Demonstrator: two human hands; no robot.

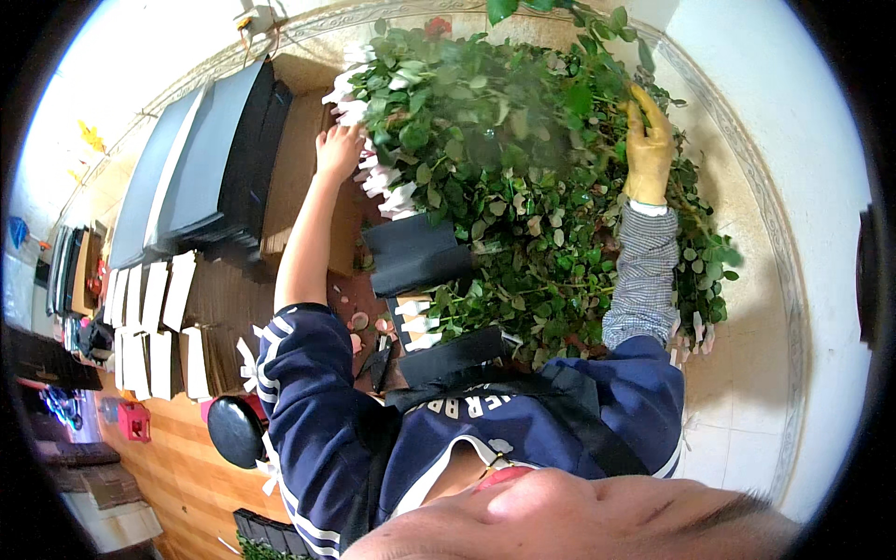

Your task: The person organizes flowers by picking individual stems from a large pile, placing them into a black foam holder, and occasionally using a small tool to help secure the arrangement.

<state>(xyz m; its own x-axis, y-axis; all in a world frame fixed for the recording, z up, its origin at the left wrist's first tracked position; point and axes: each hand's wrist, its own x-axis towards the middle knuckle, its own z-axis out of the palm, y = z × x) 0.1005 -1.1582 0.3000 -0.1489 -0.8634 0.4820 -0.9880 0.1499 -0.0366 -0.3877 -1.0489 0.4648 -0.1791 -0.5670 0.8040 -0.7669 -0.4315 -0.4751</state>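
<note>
A large heap of green-leaved flower stems (504, 159) lies in front of me, with white paper-wrapped heads (373, 177) along its left side. My left hand (338, 149) is bare and its fingers curl onto those wrapped heads at the heap's left edge. My right hand (649, 149) wears a yellow glove and rests flat among the leaves at the heap's upper right, fingers stretched out. A checked sleeve cover (642, 275) wraps my right forearm. More wrapped heads (415, 322) poke out near my chest.
A black folded sheet (415, 252) lies beside the heap. Brown cardboard (299, 159) and a stack of grey and black sheets (201, 168) sit to the left. White paper strips (149, 308), a black round stool (235, 429) and a red object (133, 420) are further left.
</note>
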